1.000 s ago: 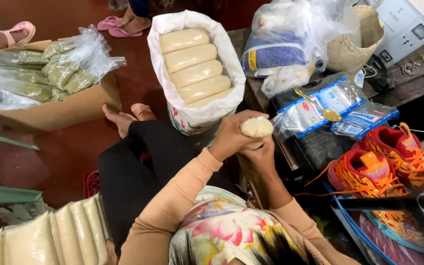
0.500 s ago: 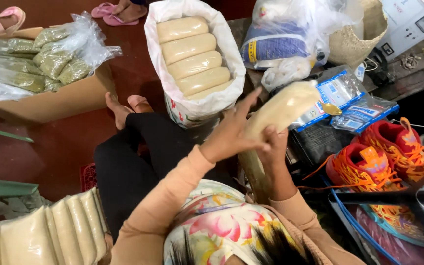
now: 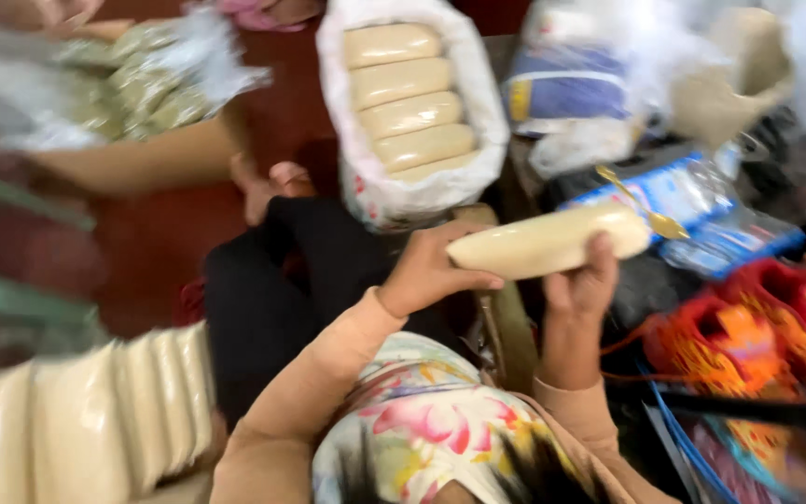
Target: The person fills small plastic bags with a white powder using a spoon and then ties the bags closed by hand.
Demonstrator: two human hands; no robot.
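Observation:
I hold a long pale sausage-shaped pack (image 3: 545, 243) level in front of me with both hands. My left hand (image 3: 429, 273) grips its left end from below. My right hand (image 3: 582, 283) supports it under the right half, fingers curled over the top. Just beyond it stands a white sack (image 3: 489, 126) filled with several of the same pale packs (image 3: 410, 105), stacked flat. My legs in black trousers (image 3: 282, 289) stretch toward the sack. The picture is blurred by motion.
A row of more pale packs (image 3: 76, 420) lies at the lower left. A cardboard box (image 3: 142, 161) with green packets stands at the far left. Orange shoes (image 3: 748, 336), blue-and-white packets (image 3: 678, 191), a gold spoon (image 3: 650, 213) and plastic bags (image 3: 608, 84) crowd the right.
The pack, held end-on a second ago, has swung out and now lies level between my hands. My right hand slid along under it to the right. The view shifted and blurred.

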